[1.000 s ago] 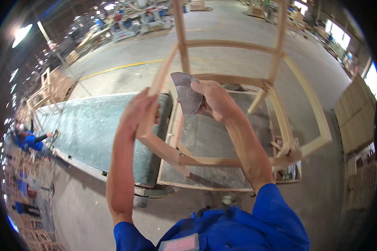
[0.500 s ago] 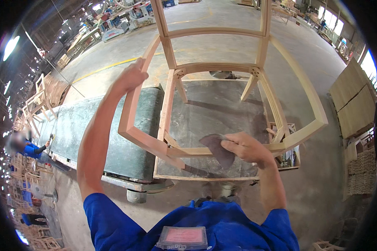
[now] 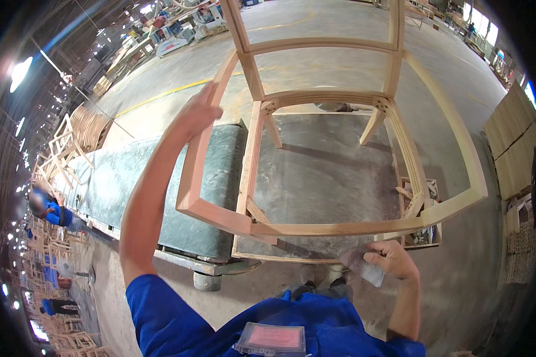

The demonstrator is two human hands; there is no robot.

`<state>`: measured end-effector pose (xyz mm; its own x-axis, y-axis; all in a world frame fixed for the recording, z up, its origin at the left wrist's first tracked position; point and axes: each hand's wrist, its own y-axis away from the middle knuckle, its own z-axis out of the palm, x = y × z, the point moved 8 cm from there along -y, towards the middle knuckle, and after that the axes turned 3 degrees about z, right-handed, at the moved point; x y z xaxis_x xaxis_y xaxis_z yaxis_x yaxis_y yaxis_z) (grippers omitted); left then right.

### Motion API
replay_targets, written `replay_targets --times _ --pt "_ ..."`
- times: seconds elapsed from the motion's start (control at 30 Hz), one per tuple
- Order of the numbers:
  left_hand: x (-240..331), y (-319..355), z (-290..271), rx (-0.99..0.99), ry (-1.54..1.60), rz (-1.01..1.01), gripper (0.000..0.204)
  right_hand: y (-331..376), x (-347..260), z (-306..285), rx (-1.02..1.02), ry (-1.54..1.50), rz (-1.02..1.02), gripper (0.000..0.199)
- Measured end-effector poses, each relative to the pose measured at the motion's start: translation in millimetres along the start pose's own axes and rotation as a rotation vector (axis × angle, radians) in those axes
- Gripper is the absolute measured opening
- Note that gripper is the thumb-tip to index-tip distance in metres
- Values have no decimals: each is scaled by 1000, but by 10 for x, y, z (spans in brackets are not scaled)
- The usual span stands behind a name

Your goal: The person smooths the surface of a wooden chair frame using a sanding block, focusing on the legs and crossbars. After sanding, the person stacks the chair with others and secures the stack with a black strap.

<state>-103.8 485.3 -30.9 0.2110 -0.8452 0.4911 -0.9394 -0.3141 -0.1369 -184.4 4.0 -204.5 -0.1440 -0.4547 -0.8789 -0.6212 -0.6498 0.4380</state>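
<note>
Looking down, in the head view, on a bare wooden chair [image 3: 339, 228] filling the centre and upper middle of the frame, with its back toward the top edge, an open seat below and a curved arm on each side. Standing over a dark board [image 3: 333, 178] edged in pale wood, with two legs visible through the open seat.

Laying the left hand [image 3: 199, 112] on the chair's left arm, left of centre in the upper half of the frame. Cannot tell, because of blur, between fingers closed round the wood and fingers merely resting on it.

Pinching a floppy grey sheet [image 3: 363, 266] between the thumb and bent fingers of the right hand [image 3: 393, 260], low and right of centre. Holding it just below the front of the chair in the picture, with a paler part at its lower edge.

Wearing a blue shirt [image 3: 345, 330] at the bottom edge, with a pink badge [image 3: 274, 337] in a clear holder on the chest.

Seeing also a long green-topped table [image 3: 161, 184] left of the board, a co-worker [image 3: 56, 215] in blue beside it at the left edge, a small box [image 3: 423, 244] right of the board, brown panels [image 3: 515, 169] at the right edge, and a bright lamp [image 3: 21, 74] at upper left.
</note>
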Motion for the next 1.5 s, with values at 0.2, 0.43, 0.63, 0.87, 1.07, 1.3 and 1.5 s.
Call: replay_targets --times 0.2,0.43,0.63,0.87,1.07,1.3,1.5 --pt "-10 -429 -71 47 -136 -155 49 -120 120 234 54 137 109 31" --pt "182 260 -193 66 -239 -69 39 -160 260 303 78 169 65 32" --pt "290 975 -289 35 -210 -134 44 -221 169 398 39 243 75 32" --pt "317 1488 -349 36 -155 -131 58 -181 324 422 23 196 118 34" --pt "1433 2613 -621 599 -165 437 68 -98 -1105 587 166 -98 -622 23" --pt "1045 3037 -300 405 646 281 35 173 -2801 1424 -35 267 -1379 28" --pt "9 3796 -127 1177 784 -173 22 -972 -3561 2318 -336 991 -1351 57"
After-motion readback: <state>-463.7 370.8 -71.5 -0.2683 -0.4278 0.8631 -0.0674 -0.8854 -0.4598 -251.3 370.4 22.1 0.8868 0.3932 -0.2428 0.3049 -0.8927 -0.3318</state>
